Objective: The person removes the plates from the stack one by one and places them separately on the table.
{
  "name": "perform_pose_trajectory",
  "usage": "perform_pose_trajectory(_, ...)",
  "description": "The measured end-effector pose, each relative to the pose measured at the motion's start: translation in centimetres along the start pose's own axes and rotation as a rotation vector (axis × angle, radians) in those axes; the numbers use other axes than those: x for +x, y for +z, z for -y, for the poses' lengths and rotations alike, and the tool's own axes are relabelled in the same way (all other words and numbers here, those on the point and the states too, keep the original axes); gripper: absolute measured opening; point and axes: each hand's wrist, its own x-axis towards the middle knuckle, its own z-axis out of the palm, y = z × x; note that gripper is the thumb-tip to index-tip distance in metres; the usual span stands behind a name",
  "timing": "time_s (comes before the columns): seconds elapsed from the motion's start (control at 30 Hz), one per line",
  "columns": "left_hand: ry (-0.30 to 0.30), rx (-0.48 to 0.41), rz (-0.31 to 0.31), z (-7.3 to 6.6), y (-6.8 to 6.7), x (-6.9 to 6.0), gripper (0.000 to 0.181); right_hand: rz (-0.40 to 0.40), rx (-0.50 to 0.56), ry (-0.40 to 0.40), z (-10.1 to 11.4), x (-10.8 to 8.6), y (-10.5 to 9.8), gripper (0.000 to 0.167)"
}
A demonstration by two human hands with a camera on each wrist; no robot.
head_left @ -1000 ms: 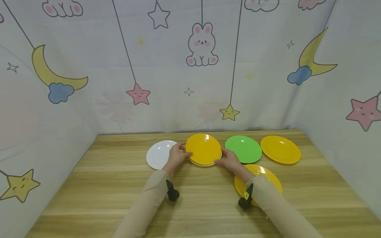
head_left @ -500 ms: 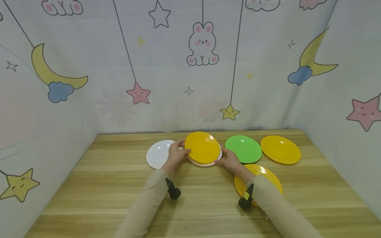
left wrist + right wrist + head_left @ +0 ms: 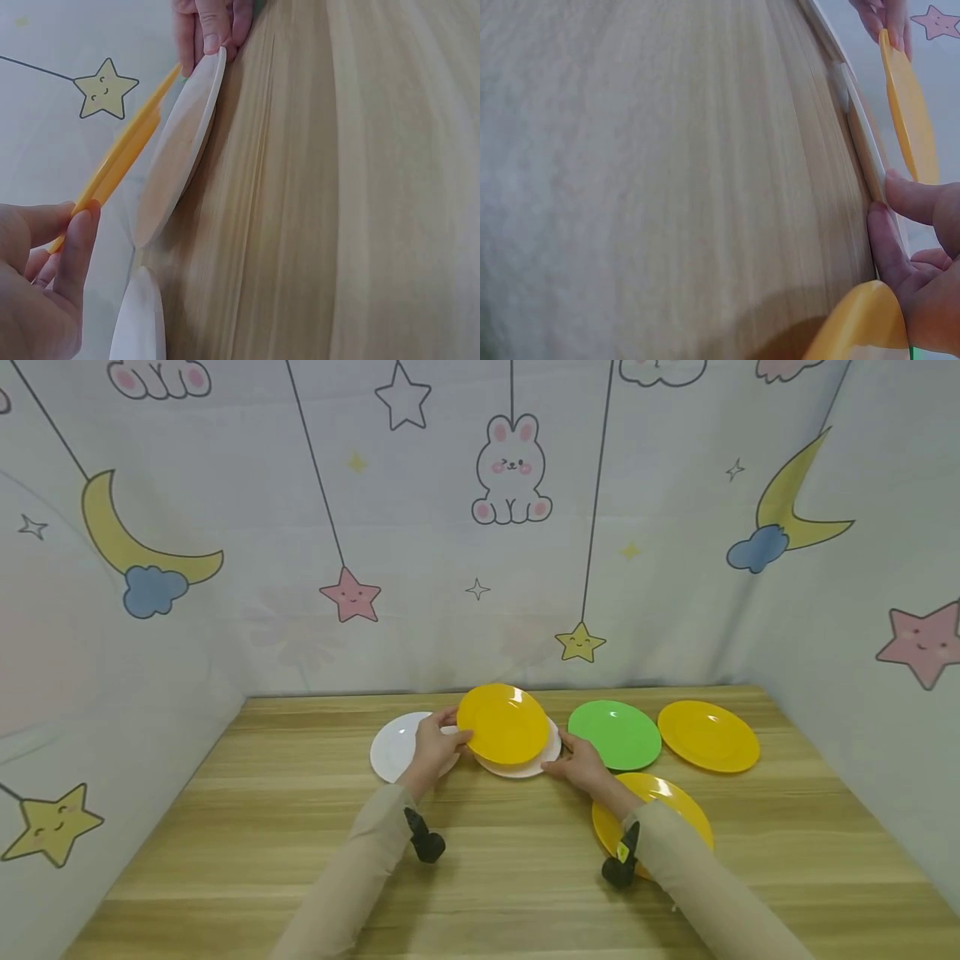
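My left hand pinches the left rim of a yellow plate between thumb and fingers. That plate is raised and tilted above a pale white plate, covering much of it in the head view. The left wrist view shows a gap between the yellow plate and the white plate at the left; their right edges come close together. My right hand holds the right rim of the white plate, its thumb on top and a finger below, as the right wrist view shows. The yellow plate appears apart from that thumb.
Another white plate lies to the left, partly behind my left hand. A green plate and a yellow plate lie at the right. Under my right forearm is one more yellow plate. A printed curtain borders the wooden table.
My left hand has lifted the yellow plate up and to the left, off the white plate, which now shows more on its right and front. The right hand has stayed at the rim.
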Motion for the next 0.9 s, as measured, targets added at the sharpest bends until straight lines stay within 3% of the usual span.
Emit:
perform_pose_trajectory(0.27,0.024,0.001,-0.008,-0.1,-1.9,-0.4,0.053,0.001,-0.018,0.012,-0.1,0.1,0.0,0.079)
perform_pose_trajectory(0.9,0.007,-0.017,-0.072,0.1,-6.5,-0.9,0.056,-0.023,-0.014,0.008,0.1,0.1,0.2,0.077)
